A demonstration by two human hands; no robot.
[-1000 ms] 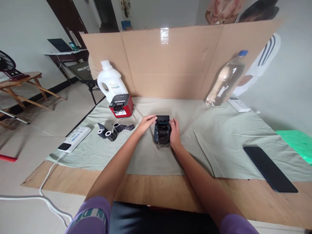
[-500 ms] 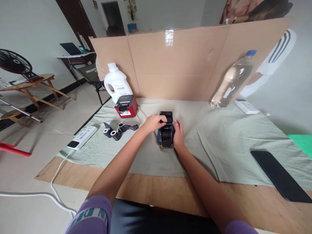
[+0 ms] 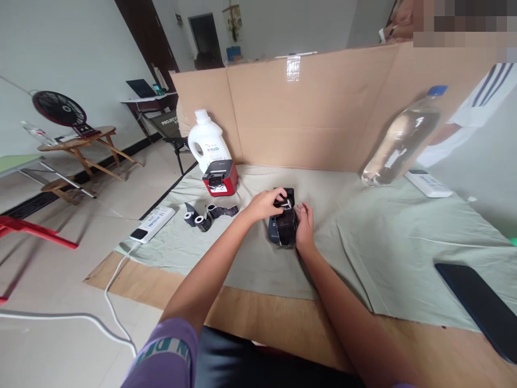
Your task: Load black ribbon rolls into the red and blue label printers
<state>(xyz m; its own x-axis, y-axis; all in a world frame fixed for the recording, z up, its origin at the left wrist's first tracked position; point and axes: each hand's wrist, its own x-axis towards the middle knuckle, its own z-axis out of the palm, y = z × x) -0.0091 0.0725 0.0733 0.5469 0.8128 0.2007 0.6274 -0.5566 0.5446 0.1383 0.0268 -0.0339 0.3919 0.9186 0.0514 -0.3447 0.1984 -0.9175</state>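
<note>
A small dark label printer (image 3: 273, 230) stands on the cloth in front of me with its lid (image 3: 289, 192) raised. My left hand (image 3: 264, 206) is closed at the top of the printer, its fingers on a black paper roll (image 3: 287, 204) whose pale core ring shows. From that roll a wide black strip (image 3: 287, 227) hangs down over the printer's front. My right hand (image 3: 305, 225) presses along the printer's right side, fingers pointing up and partly curled. Part of the roll is hidden behind my left fingers.
Several loose black rolls (image 3: 203, 222) lie to the left, before a red-and-black printer (image 3: 221, 180) and a white jug (image 3: 207, 141). A water bottle (image 3: 406, 137) leans at the back right against the cardboard (image 3: 307, 118). A phone (image 3: 480, 307) and two white power strips (image 3: 152, 225) lie at the sides.
My left hand has shifted across the printer's opening, and the roll's pale core now shows at its fingers. The printer has turned slightly. The whole view has swung left.
</note>
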